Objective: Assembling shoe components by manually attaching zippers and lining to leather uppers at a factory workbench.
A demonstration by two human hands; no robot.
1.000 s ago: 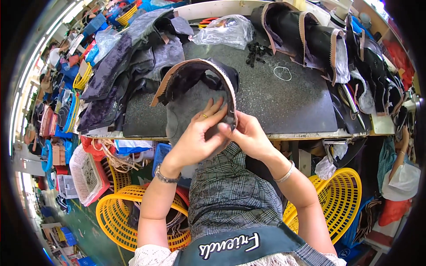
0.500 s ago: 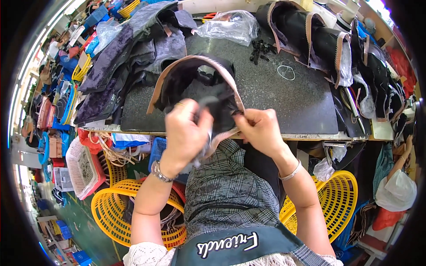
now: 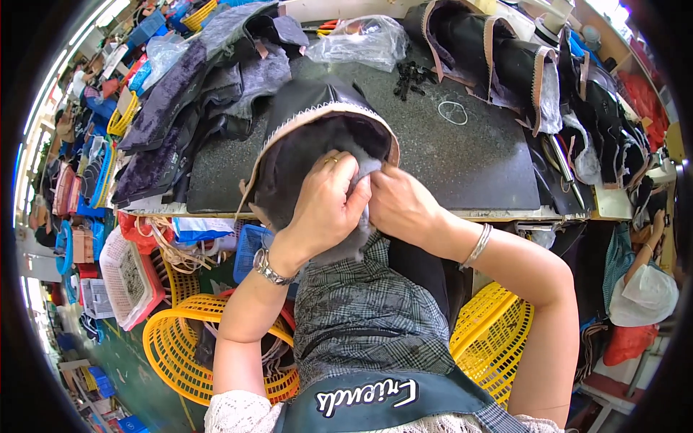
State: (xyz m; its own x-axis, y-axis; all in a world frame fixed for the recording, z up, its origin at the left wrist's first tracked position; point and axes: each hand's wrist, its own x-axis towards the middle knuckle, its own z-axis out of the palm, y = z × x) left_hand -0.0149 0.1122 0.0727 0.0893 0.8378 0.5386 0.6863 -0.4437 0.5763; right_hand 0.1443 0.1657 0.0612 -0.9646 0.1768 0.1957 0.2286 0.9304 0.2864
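Note:
A black boot upper with a pale, zigzag-stitched edge lies at the table's front, its opening toward me. Grey fleece lining shows inside it and hangs past the table edge. My left hand is closed on the fleece inside the opening, fingers bent and thumb pressed in. Close beside it, my right hand pinches the lining near the upper's right edge. The two hands nearly touch. Their fingertips are partly hidden in the fleece.
Dark fleece-lined pieces are piled at the left; more black uppers stand at the right. A clear plastic bag, small black parts and a tool lie on the table. Yellow baskets stand below.
My right hand has moved left and up, beside my left hand. The upper has tipped so its stitched edge and grey lining face me more fully.

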